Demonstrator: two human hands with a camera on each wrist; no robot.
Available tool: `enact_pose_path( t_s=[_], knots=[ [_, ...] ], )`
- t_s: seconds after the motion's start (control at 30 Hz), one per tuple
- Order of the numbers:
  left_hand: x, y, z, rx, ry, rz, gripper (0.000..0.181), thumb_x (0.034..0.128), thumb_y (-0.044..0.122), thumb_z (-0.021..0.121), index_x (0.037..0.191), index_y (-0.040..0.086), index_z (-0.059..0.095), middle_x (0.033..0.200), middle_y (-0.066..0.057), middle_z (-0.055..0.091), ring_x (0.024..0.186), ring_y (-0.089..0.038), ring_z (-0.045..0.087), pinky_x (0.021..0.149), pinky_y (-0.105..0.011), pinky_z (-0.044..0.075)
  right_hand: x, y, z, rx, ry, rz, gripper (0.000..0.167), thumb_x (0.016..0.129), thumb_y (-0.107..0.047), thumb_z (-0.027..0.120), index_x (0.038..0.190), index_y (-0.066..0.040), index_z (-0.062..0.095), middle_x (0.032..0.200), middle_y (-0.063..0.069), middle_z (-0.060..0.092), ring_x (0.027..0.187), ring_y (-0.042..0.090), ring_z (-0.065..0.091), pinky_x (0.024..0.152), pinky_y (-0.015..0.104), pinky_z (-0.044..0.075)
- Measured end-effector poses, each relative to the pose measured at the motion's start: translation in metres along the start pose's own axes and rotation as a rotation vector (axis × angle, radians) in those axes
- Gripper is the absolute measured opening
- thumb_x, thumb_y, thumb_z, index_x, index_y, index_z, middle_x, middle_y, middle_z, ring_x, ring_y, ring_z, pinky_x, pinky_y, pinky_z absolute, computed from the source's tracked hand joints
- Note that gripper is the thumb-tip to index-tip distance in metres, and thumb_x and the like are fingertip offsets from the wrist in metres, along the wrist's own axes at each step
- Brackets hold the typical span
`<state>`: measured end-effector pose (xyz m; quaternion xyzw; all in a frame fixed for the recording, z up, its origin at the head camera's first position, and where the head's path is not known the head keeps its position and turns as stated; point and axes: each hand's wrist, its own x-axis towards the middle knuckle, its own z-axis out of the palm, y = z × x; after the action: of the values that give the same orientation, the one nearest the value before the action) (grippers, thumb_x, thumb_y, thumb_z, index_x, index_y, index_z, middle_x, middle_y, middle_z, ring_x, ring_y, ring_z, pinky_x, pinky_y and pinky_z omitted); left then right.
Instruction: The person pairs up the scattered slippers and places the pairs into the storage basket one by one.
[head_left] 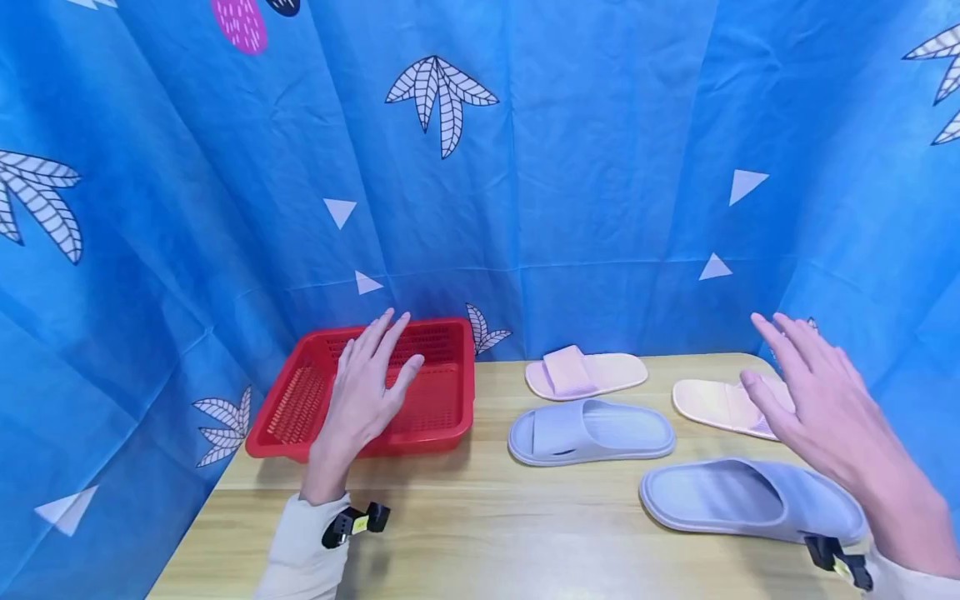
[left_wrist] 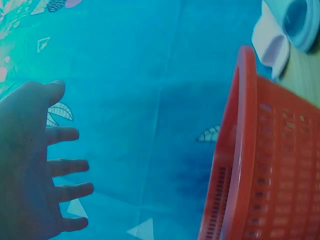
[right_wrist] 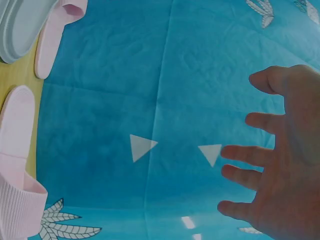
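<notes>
My left hand (head_left: 362,392) is raised in front of the red plastic basket (head_left: 467,400), fingers extended and holding nothing. On the other side, my right hand (head_left: 821,400) hovers with spread fingers above the slippers at the right, also holding nothing. A grey-blue slipper (head_left: 705,493) lies below it, and a pale pink slipper (head_left: 705,400) is partly hidden behind it. Toward the middle lie another grey-blue slipper (head_left: 558,432) and, behind that, another pink slipper (head_left: 611,371). In the right wrist view, the pink slipper's ribbed strap (right_wrist: 22,207) shows at the left edge.
The light wood table (head_left: 480,533) carries the basket at left and the slippers at right. A blue patterned curtain (head_left: 600,167) hangs behind the table and along both sides. Each wrist wears a small black camera strap (head_left: 345,527).
</notes>
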<state>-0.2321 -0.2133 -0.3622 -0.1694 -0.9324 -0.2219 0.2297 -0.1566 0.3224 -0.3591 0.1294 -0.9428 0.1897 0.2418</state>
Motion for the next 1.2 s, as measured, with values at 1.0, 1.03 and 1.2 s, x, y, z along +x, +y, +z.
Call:
enact_pose_path(
  t_s=[1.0, 1.03, 1.2],
  knots=[
    [0.011, 0.087, 0.064, -0.309, 0.026, 0.085, 0.066, 0.0987, 0.046, 0.061, 0.159, 0.030, 0.040, 0.165, -0.001, 0.035, 0.150, -0.022, 0.031, 0.116, -0.066, 0.025, -0.029, 0.015, -0.009, 0.097, 0.103, 0.088, 0.070, 0.101, -0.018, 0.063, 0.163, -0.014, 0.030, 0.163, 0.024, 0.028, 0.145, 0.055, 0.022, 0.117, 0.071, 0.007],
    [0.011, 0.089, 0.067, -0.320, 0.019, 0.083, 0.065, 0.0990, 0.046, 0.061, 0.159, 0.031, 0.040, 0.165, 0.000, 0.034, 0.150, -0.022, 0.031, 0.117, -0.066, 0.025, -0.030, 0.016, -0.009, 0.099, 0.098, 0.097, 0.070, 0.101, -0.018, 0.063, 0.163, -0.014, 0.030, 0.163, 0.024, 0.027, 0.145, 0.056, 0.022, 0.117, 0.072, 0.007],
    [0.011, 0.098, 0.082, -0.359, -0.011, 0.089, 0.064, 0.0990, 0.046, 0.061, 0.158, 0.031, 0.041, 0.164, 0.002, 0.035, 0.150, -0.020, 0.032, 0.116, -0.066, 0.025, -0.034, 0.021, -0.010, 0.105, 0.077, 0.133, 0.069, 0.102, -0.018, 0.061, 0.163, -0.014, 0.028, 0.164, 0.024, 0.025, 0.144, 0.058, 0.021, 0.114, 0.075, 0.006]
  ],
)
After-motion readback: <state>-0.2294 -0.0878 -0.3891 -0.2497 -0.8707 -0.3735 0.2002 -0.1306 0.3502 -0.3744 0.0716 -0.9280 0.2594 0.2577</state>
